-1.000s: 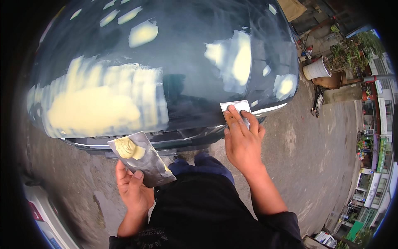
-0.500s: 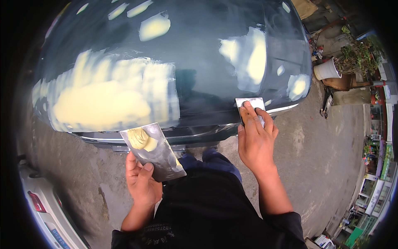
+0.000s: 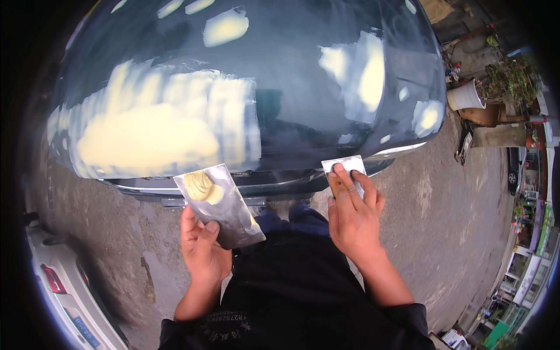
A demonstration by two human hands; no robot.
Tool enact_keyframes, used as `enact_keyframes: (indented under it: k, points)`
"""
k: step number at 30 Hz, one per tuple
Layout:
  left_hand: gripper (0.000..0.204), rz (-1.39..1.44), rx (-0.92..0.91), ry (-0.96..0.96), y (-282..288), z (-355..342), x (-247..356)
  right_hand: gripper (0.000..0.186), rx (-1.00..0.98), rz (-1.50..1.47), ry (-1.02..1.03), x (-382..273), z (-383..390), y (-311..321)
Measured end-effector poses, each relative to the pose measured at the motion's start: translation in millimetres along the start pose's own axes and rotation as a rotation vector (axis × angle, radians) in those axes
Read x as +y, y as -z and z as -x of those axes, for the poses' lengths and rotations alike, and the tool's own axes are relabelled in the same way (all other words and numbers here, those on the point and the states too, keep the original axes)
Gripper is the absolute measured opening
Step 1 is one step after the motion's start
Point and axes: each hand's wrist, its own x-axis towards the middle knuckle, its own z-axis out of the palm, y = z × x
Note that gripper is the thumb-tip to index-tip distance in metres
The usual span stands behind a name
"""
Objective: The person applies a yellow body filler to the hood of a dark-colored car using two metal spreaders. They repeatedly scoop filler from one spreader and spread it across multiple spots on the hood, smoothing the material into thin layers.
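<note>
My left hand [image 3: 204, 248] grips a flat metal putty board [image 3: 227, 213] by its lower left edge. A mound of pale yellow putty [image 3: 201, 186] sits near the board's upper corner, with a smear at its right edge. In my right hand [image 3: 356, 219] is a small, flat putty scraper [image 3: 343, 165], fingers pressed on its face. The scraper is at the front edge of the dark green car hood [image 3: 291, 76]; I cannot tell whether it touches. A wide putty patch [image 3: 146, 137] covers the hood's left front, and another patch [image 3: 371, 76] lies at the right.
Several smaller putty patches dot the hood, including a small one [image 3: 345, 139] beyond the scraper. A white car [image 3: 64, 280] stands at the lower left. Potted plants with a white pot [image 3: 465, 96] are at the right. Grey concrete ground [image 3: 443, 216] surrounds the car.
My right hand and the scraper have drawn back from the hood toward me and slightly left, uncovering a small putty patch. My left hand keeps hold of the board. The view has shifted slightly.
</note>
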Motion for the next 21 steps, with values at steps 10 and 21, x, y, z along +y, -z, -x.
enact_keyframes:
  k: [10, 21]
  points:
    - [0.055, -0.019, -0.029, -0.045, 15, 2, 10, 0.064, -0.035, -0.368, 0.089, -23, 6, -10]
    - [0.057, -0.065, 0.049, -0.089, 23, 5, 17, 0.074, 0.072, -0.452, 0.293, -20, -21, -38]
